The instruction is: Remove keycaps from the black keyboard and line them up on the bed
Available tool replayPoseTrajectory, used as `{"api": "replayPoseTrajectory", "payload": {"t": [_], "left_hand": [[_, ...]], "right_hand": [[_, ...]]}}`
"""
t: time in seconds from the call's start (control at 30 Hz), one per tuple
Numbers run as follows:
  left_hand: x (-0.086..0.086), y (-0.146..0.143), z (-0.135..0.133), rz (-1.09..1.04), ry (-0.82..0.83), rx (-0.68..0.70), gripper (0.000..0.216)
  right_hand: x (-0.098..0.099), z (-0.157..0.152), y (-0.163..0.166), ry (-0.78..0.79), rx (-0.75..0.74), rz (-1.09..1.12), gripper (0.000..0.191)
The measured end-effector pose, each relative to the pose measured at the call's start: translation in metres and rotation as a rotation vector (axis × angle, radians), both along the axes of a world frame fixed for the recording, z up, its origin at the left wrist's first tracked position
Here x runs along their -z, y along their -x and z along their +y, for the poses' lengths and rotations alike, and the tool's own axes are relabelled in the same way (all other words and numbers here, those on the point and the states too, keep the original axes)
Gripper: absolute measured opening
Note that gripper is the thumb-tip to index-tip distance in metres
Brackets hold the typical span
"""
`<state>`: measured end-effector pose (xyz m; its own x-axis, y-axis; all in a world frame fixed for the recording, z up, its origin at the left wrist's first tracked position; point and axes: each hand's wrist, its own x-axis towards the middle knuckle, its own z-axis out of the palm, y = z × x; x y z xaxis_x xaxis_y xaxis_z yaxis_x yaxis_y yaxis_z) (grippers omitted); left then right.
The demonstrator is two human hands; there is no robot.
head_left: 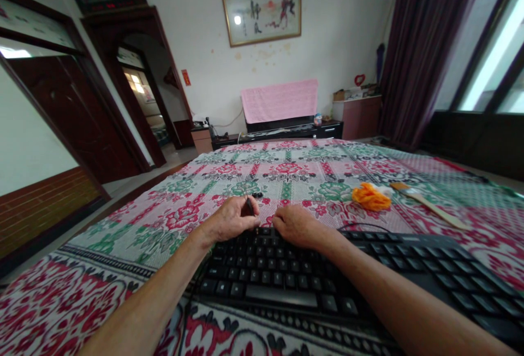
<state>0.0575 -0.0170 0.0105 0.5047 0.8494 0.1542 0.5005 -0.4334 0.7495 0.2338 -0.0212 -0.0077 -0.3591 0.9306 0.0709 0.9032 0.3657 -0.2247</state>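
Note:
A black keyboard (pixel 282 279) lies on the patterned cloth in front of me. My left hand (pixel 232 218) is over its upper left edge, closed with thumb and fingers on a small dark slender object (pixel 249 206) whose kind I cannot make out. My right hand (pixel 297 225) rests at the keyboard's top row, fingers curled together and pointing toward the left hand. Whatever those fingers hold, if anything, is hidden. Just beyond the left fingertips sit a few small black pieces (pixel 257 195), which look like loose keycaps.
Right of my hands lie a bunched orange cloth or netting (pixel 371 196) and a flat brush (pixel 429 206) with a pale handle. A thin black cable (pixel 364 225) curves behind the keyboard. The floral cloth (pixel 286 167) covers the surface. Farther off stands a low cabinet with a pink towel (pixel 280 101).

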Motion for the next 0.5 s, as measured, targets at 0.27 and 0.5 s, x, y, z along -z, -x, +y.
{"api": "replayPoseTrajectory", "payload": {"t": [0.27, 0.5], "left_hand": [[-0.011, -0.007, -0.013, 0.259, -0.331, -0.005, 0.007], [0.002, -0.001, -0.003, 0.046, -0.107, -0.065, 0.010]], "right_hand": [[-0.001, 0.000, -0.001, 0.004, 0.009, 0.004, 0.039], [-0.002, -0.002, -0.001, -0.002, 0.013, 0.008, 0.038]]}}
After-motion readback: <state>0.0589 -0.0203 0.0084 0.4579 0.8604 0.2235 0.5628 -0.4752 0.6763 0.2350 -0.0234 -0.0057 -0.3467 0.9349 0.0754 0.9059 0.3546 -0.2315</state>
